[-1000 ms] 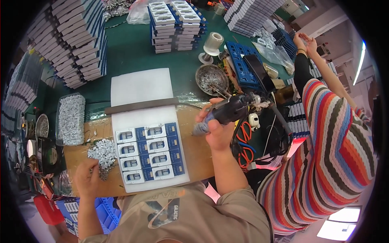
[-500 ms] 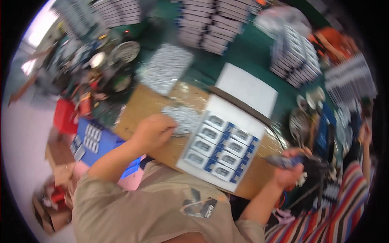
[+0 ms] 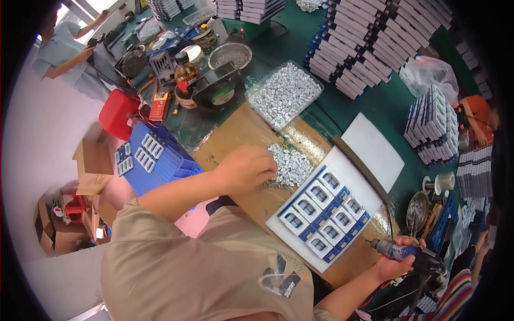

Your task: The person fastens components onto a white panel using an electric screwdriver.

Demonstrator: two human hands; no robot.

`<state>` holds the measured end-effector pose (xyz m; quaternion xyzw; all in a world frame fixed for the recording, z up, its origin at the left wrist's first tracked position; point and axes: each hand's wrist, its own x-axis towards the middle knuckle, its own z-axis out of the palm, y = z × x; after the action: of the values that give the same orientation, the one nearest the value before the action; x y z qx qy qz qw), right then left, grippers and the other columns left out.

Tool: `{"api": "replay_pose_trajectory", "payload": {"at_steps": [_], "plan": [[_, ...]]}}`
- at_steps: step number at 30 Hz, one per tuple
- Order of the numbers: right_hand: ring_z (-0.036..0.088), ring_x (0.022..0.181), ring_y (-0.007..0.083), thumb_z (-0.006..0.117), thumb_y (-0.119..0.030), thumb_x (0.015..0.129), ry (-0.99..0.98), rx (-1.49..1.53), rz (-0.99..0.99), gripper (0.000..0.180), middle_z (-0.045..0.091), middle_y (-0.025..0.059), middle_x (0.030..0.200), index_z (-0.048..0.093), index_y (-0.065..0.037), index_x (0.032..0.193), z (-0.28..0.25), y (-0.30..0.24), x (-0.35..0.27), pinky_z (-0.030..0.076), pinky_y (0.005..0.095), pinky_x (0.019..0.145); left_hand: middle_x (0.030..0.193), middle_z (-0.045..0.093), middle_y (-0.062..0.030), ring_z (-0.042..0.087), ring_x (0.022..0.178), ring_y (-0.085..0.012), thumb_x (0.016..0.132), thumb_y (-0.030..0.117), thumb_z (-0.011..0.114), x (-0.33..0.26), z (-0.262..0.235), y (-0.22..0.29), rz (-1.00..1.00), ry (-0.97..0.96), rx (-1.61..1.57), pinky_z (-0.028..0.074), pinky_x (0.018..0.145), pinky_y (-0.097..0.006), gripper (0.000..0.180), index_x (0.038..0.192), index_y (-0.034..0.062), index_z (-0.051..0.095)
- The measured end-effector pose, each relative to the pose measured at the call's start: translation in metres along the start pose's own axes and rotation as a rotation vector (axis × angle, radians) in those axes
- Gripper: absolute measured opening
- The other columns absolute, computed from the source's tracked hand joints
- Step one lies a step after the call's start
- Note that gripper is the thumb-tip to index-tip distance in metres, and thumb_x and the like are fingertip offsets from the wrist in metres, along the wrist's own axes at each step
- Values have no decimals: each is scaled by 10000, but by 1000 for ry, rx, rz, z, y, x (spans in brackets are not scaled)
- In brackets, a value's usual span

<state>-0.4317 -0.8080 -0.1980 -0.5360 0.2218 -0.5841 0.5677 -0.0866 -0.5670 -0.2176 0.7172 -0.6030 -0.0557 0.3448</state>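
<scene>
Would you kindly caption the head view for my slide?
Left hand reaches into small silver parts; right hand grips a power screwdriver.

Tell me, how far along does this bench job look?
Eight blue-and-white parts sit in rows on the white tray. The left hand rests on the loose pile of small metal pieces; the right hand grips a power screwdriver. A full clear tray of metal pieces and many stacked parts remain.

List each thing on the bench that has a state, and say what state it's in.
left hand: fingers down in the pile of small silver parts.
right hand: closed around the electric screwdriver.
white tray: its slots filled with blue units.
clear tray: full of silver parts.
brown bottle: upright, capped.
</scene>
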Motion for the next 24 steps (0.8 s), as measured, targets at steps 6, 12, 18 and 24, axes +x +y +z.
{"api": "replay_pose_trajectory", "payload": {"at_steps": [6,12,18,24], "plan": [[494,849,188,720,-426,770,-12,-14,-34,675,533,93,923,416,-27,1222,-3,-3,2,408,326,766,833,581,-58,574,840,-273,747,160,674,-1,-11,-7,-19,-87,63,468,714,-395,94,798,95,628],[486,789,180,694,-517,765,40,-113,-32,719,549,84,878,434,-34,1229,3,-1,3,409,314,703,842,580,-56,574,839,-269,749,169,669,-15,-12,-18,-18,-142,85,469,716,-392,100,826,107,652],[486,792,192,673,-494,789,-2,-96,-42,681,549,92,881,433,-40,1236,-1,0,3,408,323,710,838,587,-58,582,821,-269,746,158,672,-13,-12,-17,-16,-162,88,473,713,-388,90,811,99,650],[486,792,193,663,-493,797,0,-98,-34,680,547,99,886,428,-42,1248,-4,1,3,410,324,713,833,586,-66,579,823,-275,754,161,661,-8,-10,-14,-23,-185,101,468,717,-388,88,807,92,646]]}}
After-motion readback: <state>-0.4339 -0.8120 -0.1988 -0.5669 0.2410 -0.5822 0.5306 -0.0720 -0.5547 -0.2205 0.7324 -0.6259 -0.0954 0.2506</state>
